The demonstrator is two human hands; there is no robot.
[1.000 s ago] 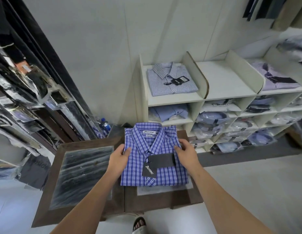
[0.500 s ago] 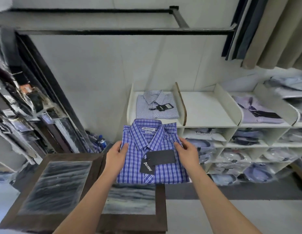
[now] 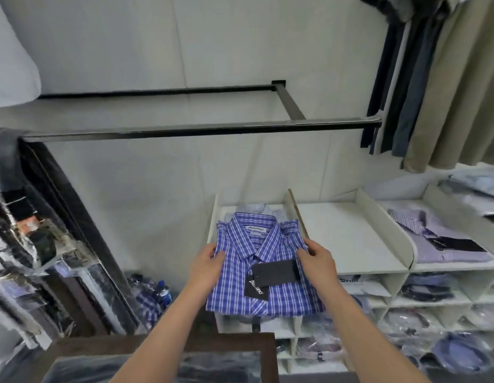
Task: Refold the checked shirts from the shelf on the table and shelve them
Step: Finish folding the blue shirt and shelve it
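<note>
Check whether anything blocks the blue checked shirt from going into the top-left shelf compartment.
Nothing visible blocks it. The blue checked shirt, gripped by the left hand and right hand, hangs over the top-left compartment. A paler checked shirt already lies inside, so it would land on that; the divider stands close beside it.

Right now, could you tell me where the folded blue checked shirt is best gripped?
Grip the blue checked shirt by its two side edges below the collar, one hand from each side, thumbs on top, as the left hand and right hand do; it is a flat, floppy folded rectangle.
</note>
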